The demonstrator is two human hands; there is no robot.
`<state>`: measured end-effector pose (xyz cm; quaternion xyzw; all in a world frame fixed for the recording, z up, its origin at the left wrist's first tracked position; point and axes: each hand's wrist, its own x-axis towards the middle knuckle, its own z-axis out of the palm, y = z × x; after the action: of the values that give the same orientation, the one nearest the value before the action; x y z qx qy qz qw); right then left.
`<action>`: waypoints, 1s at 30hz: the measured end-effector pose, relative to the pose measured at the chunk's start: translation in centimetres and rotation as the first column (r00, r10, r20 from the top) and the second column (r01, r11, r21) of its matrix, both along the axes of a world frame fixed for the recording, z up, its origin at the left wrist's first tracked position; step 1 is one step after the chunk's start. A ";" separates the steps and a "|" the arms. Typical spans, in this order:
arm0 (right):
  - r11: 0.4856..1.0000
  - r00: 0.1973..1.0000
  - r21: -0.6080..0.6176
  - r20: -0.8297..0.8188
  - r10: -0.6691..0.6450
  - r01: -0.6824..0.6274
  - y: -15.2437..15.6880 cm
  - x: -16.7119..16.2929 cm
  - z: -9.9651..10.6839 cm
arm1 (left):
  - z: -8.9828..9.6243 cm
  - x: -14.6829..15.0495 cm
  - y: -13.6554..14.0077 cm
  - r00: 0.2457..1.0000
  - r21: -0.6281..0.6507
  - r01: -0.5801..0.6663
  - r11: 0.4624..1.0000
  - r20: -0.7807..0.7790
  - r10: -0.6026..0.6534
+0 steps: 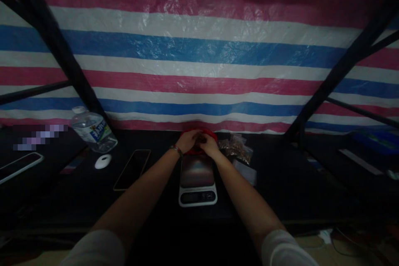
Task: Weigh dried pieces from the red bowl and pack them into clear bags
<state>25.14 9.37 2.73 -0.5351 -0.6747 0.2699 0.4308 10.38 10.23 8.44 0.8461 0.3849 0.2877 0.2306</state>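
- Red bowl (213, 134): it sits on the black table (280, 187), just beyond the white kitchen scale (197, 174) and near the foot of the striped tarpaulin (199, 54). The hands cover most of it; only parts of its red edge show, so its full shape and depth are hard to read.
- Left hand (187, 141): at the bowl, fingers bent inward over it. A dark clump shows between the two hands, too dim to identify; whether this hand grips any of it, I cannot tell.
- Right hand (208, 145): over the bowl's right side, fingertips turned toward the left hand's. Its grip is likewise impossible to tell.
- Kitchen scale: the platform's far edge lies close to the hands, and its display is too dark to read.
- Clear plastic bags (237, 149): heaped right of the bowl, with small brownish pieces inside that blur together.
- Flat translucent case (245, 172): near the bags, partly hidden by the right forearm.
- Smartphone (133, 169): left of the left forearm, its screen dark.
- Plastic bottle (95, 133): tilted in view, its label illegible.
- White-edged phone (21, 166): cut off by the left border, below a pixelated patch.
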 end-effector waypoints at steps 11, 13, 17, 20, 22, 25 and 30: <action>0.988 0.984 0.150 0.169 -0.048 0.023 -1.4 0.4 0.3 | -2.1 -1.1 -0.1 0.969 -0.086 -0.207 0.975 0.120 0.217; 0.987 0.978 0.163 0.203 -0.048 0.015 -1.5 0.4 0.1 | -2.3 -1.1 -0.5 0.975 -0.104 -0.188 0.977 0.095 0.198; 0.981 0.976 0.193 0.215 -0.046 0.004 -1.8 0.5 -0.3 | -2.3 -1.4 -0.8 0.975 -0.068 -0.213 0.975 0.054 0.216; 0.974 0.978 0.225 0.202 -0.057 0.011 -1.9 0.9 -0.6 | -2.1 -2.0 -0.3 0.963 -0.010 -0.255 0.967 -0.090 0.254; 0.973 0.978 0.229 0.197 -0.073 0.026 -2.1 1.3 -0.7 | -1.7 -2.4 0.2 0.938 0.033 -0.242 0.970 -0.248 0.242; 0.978 0.975 0.199 0.197 -0.100 0.060 -2.4 2.0 -0.8 | -1.3 -2.3 0.8 0.866 0.064 -0.158 0.985 -0.470 0.169; 0.977 0.978 0.174 0.147 -0.147 0.121 -2.9 2.8 -0.5 | -1.6 -0.5 1.5 0.805 0.034 -0.086 0.996 -0.587 0.089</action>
<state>27.90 6.42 2.24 -0.5620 -0.6891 0.1401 0.4355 9.92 11.74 6.83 0.8755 0.4751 0.0237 0.0846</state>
